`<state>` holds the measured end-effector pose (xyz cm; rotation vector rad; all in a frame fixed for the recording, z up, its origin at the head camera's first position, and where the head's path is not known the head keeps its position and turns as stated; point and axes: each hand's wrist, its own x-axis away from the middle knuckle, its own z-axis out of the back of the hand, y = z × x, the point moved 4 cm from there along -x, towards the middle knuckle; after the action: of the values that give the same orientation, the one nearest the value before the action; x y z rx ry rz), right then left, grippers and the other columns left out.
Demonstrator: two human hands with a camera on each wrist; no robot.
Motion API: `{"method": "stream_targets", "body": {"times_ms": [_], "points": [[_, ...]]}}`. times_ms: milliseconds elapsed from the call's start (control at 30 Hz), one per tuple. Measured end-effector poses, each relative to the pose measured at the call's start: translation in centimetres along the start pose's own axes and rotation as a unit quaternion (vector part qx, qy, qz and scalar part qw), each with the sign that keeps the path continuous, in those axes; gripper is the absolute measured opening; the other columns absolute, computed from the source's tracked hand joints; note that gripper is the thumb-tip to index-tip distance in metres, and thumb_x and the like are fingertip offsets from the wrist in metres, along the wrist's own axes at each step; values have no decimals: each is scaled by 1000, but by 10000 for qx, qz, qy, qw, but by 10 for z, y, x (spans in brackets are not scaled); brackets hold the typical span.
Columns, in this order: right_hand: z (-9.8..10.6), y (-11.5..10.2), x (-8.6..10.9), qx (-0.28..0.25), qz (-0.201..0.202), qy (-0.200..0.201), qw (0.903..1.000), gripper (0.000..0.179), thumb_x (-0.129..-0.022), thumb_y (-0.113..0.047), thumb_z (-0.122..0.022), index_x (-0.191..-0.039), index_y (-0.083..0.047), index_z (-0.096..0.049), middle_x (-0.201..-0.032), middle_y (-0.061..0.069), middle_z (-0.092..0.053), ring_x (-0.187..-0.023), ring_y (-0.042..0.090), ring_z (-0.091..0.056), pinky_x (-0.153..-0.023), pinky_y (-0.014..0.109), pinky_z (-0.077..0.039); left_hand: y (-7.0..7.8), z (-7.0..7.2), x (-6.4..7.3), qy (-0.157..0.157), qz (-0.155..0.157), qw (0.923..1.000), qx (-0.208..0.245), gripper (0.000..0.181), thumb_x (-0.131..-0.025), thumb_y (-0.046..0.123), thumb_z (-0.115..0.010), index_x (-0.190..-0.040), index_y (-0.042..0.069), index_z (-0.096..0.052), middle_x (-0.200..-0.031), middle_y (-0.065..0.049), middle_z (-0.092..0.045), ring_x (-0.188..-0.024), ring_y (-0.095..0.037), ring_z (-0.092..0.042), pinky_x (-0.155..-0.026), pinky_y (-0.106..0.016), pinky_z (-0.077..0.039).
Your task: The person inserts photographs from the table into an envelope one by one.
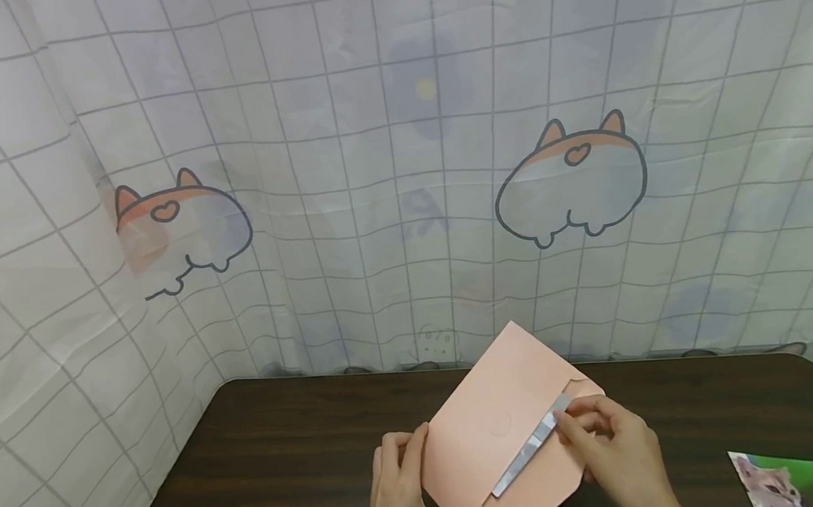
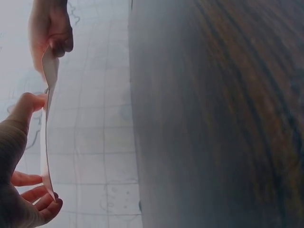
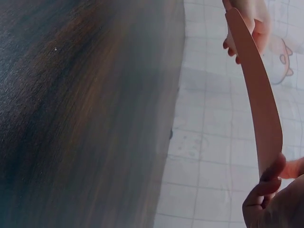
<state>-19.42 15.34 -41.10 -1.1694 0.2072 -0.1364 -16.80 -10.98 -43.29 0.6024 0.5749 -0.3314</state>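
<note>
A pink envelope (image 1: 495, 408) is held up at a slant above the front of the table, its back facing the head camera. From its long slit a narrow greyish-white strip of a card (image 1: 531, 447) sticks out; the rest is hidden inside. My left hand (image 1: 404, 494) grips the envelope's left side, thumb at the lower corner and fingers along the edge. At the right side my right hand (image 1: 620, 449) pinches the envelope, with its thumb and forefinger at the card's upper end. Both wrist views show the envelope nearly edge-on between the left hand (image 2: 23, 175) and right hand (image 3: 280, 199).
A photo card (image 1: 789, 482) with a kitten on green lies on the dark wooden table (image 1: 272, 462) to the right, cut off by the frame. Behind the table's far edge hangs a white gridded curtain (image 1: 373, 208) with cartoon corgi prints, which also runs along the left.
</note>
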Motion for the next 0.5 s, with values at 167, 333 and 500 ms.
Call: {"method": "stream_targets", "body": {"times_ms": [167,333,500], "points": [[-1,1,1,-261,22,-179,9995,36,-94,-12,-77,-125,-2,-62,-81,-3,-71,-48,9,-55,-52,27,-51,-1,0,0,50,-45,10000,-32,100,-67,66,-91,-136,-1,-65,-114,1,-48,-99,-13,-43,-73,-30,-49],[1,1,2,-187,242,-89,9995,42,-92,-8,-78,-128,-3,-57,-81,-3,-67,-49,10,-56,-52,27,-50,-2,-2,0,217,-326,9992,5,97,-68,67,-89,-134,-1,-66,-113,2,-49,-98,-12,-43,-71,-28,-48],[5,2,1,269,551,1,9981,43,-90,-13,-82,-126,-5,-60,-98,3,-71,-52,7,-50,-53,25,-46,-3,-4,1,479,-613,9970,-59,97,-72,73,-83,-132,-2,-67,-112,1,-50,-97,-12,-43,-70,-26,-48]]}}
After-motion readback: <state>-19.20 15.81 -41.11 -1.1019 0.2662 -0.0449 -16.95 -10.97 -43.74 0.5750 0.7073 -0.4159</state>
